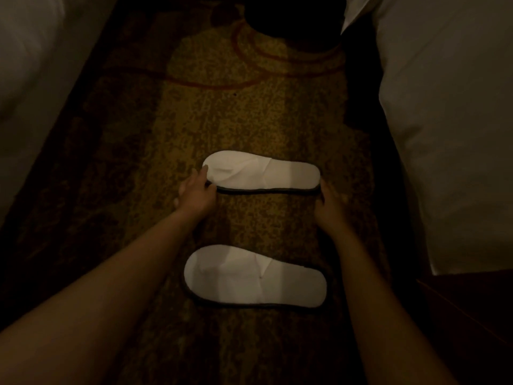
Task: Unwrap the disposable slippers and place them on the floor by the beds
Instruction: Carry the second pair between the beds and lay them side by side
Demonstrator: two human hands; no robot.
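Two white disposable slippers with dark edging lie flat on the patterned carpet, side by side, toes to the left. On the far slipper [261, 173], my left hand [195, 191] grips the toe end and my right hand [329, 202] pinches the heel end. The near slipper [254, 276] lies untouched between my forearms. No wrapper is in view.
A white bed [30, 87] borders the carpet [222, 112] on the left and another white bed [455, 129] on the right. A dark round object [291, 15] stands at the far end of the aisle. Dark wooden furniture [472, 309] fills the lower right corner.
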